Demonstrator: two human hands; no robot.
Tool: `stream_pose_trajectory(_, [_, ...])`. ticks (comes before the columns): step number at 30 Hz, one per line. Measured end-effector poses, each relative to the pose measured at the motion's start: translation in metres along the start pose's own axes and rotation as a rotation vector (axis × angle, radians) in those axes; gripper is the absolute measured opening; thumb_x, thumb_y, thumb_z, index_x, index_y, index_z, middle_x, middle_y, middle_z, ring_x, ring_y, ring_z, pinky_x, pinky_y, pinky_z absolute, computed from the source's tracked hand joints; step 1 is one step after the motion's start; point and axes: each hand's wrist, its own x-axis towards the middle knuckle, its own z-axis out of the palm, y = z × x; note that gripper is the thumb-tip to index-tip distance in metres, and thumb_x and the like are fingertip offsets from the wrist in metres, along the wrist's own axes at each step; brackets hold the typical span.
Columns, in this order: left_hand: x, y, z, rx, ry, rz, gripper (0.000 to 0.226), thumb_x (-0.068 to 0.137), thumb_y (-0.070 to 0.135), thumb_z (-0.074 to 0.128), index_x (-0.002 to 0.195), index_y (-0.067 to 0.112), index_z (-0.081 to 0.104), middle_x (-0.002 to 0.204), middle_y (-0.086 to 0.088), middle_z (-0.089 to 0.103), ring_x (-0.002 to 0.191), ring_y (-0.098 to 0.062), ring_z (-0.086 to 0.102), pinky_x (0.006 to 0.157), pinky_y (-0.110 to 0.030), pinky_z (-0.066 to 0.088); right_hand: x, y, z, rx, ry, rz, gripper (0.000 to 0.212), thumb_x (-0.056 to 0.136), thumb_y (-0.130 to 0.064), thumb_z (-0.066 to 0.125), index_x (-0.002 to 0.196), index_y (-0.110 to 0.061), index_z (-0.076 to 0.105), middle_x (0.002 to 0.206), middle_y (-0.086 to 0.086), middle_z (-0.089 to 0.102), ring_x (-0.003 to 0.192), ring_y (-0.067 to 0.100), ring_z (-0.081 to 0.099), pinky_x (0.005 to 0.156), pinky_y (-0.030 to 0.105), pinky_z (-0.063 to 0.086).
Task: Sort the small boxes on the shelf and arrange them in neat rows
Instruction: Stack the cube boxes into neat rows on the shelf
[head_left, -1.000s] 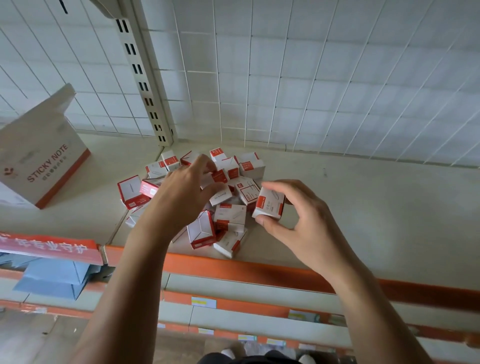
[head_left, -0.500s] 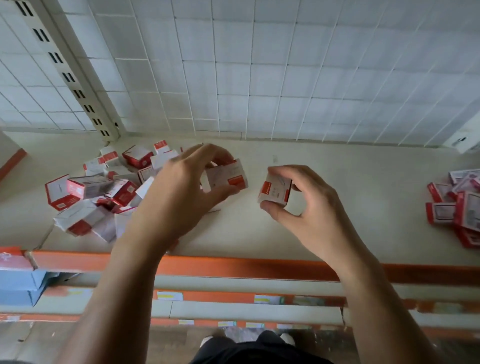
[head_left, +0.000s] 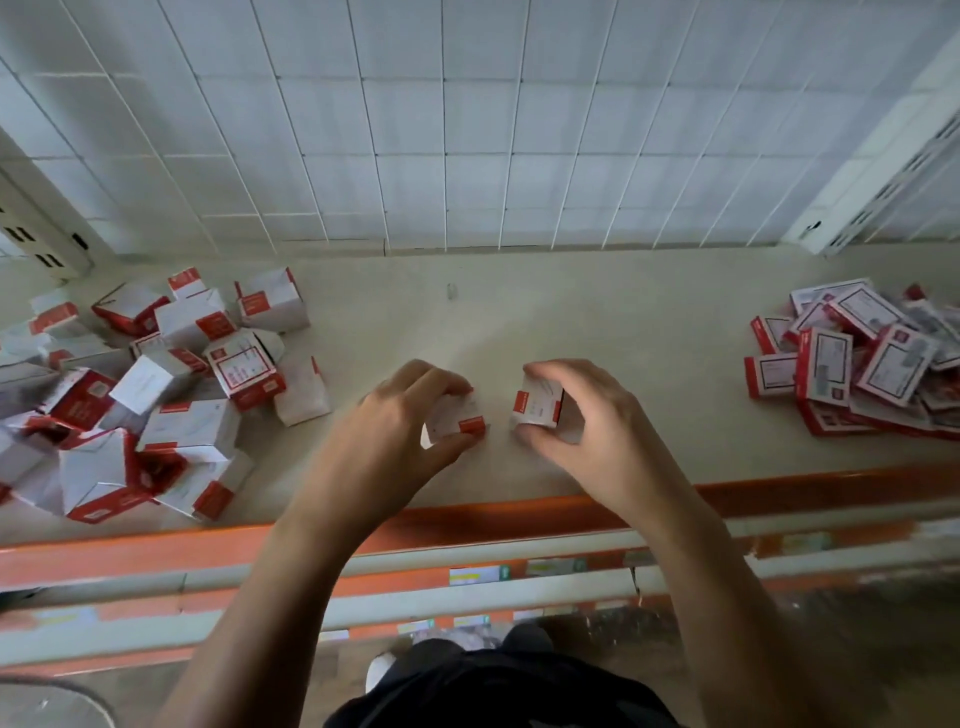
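Each hand holds one small white-and-red box low over the middle of the beige shelf (head_left: 519, 322). My left hand (head_left: 395, 436) grips a box (head_left: 460, 418) between thumb and curled fingers. My right hand (head_left: 587, 426) grips a second box (head_left: 537, 408) the same way, a short gap to the right of the first. Whether the two boxes touch the shelf I cannot tell. A jumbled heap of the same boxes (head_left: 156, 395) lies on the shelf's left side.
A second heap of flatter red-and-white packs (head_left: 862, 364) lies at the right end of the shelf. A white wire grid (head_left: 467, 130) backs the shelf. An orange rail (head_left: 156, 551) runs along the front edge, with lower shelves beneath.
Both hands have carried their boxes rightward from the left heap and lowered them toward the middle of the shelf. The view has swung right, bringing the right heap into sight.
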Motion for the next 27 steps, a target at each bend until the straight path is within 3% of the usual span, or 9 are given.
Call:
stream_pose_trajectory(6, [0.006,0.01,-0.002,0.123,0.025,0.027,0.048,0.078,0.039,0.076,0.12,0.023,0.06,0.114,0.004,0.059,0.099,-0.022,0.059,0.083,-0.039,0.049,0.0,0.003,-0.014,-0.005,-0.053,0.056,0.065,0.082,-0.035,0.076,0.14,-0.022,0.048,0.138,-0.007,0.052,0.127,0.009,0.044,0.092,0.002,0.03])
stream_pose_trajectory(12, [0.02,0.02,0.005,0.211,0.001,0.064,0.046,0.078,0.043,0.073,0.116,0.019,0.064,0.116,0.001,0.061,0.104,-0.022,0.056,0.085,-0.037,0.045,0.001,0.003,-0.029,-0.004,-0.098,0.036,0.067,0.085,-0.029,0.074,0.144,-0.023,0.044,0.138,-0.008,0.053,0.128,0.005,0.044,0.105,0.022,0.041])
stream_pose_trajectory(15, [0.023,0.024,0.01,0.24,-0.009,0.1,0.05,0.076,0.05,0.067,0.114,0.018,0.066,0.114,0.002,0.063,0.105,-0.022,0.057,0.084,-0.039,0.047,-0.001,0.003,-0.031,-0.002,-0.119,0.027,0.064,0.087,-0.024,0.072,0.145,-0.023,0.043,0.134,-0.009,0.054,0.124,0.003,0.046,0.102,0.026,0.048])
stream_pose_trajectory(19, [0.026,0.032,0.017,0.283,-0.037,0.152,0.06,0.076,0.063,0.054,0.113,0.019,0.067,0.114,0.005,0.063,0.108,-0.02,0.055,0.085,-0.038,0.046,-0.006,0.008,-0.034,-0.083,-0.138,0.073,0.072,0.082,-0.046,0.073,0.144,-0.027,0.042,0.13,-0.011,0.05,0.111,0.0,0.046,0.075,0.003,0.044])
stream_pose_trajectory(22, [0.028,0.033,0.021,0.282,-0.06,0.177,0.055,0.076,0.062,0.061,0.113,0.022,0.068,0.116,0.007,0.062,0.11,-0.02,0.053,0.087,-0.038,0.046,-0.008,0.015,-0.042,-0.097,-0.157,0.112,0.075,0.076,-0.059,0.068,0.14,-0.027,0.047,0.125,-0.009,0.052,0.111,0.002,0.047,0.068,0.004,0.041])
stream_pose_trajectory(24, [0.029,0.033,0.025,0.289,-0.079,0.196,0.048,0.077,0.055,0.068,0.113,0.025,0.068,0.118,0.008,0.061,0.113,-0.02,0.051,0.088,-0.036,0.044,-0.011,0.017,-0.046,-0.057,-0.184,0.111,0.072,0.074,-0.062,0.065,0.136,-0.028,0.052,0.12,-0.012,0.05,0.111,0.002,0.046,0.07,0.003,0.043])
stream_pose_trajectory(27, [0.03,0.034,0.028,0.291,-0.089,0.209,0.043,0.078,0.049,0.071,0.113,0.024,0.068,0.118,0.008,0.061,0.114,-0.019,0.051,0.088,-0.035,0.044,-0.015,0.021,-0.048,-0.061,-0.198,0.087,0.059,0.085,-0.046,0.069,0.138,-0.027,0.051,0.131,-0.014,0.046,0.121,0.0,0.042,0.083,-0.002,0.038])
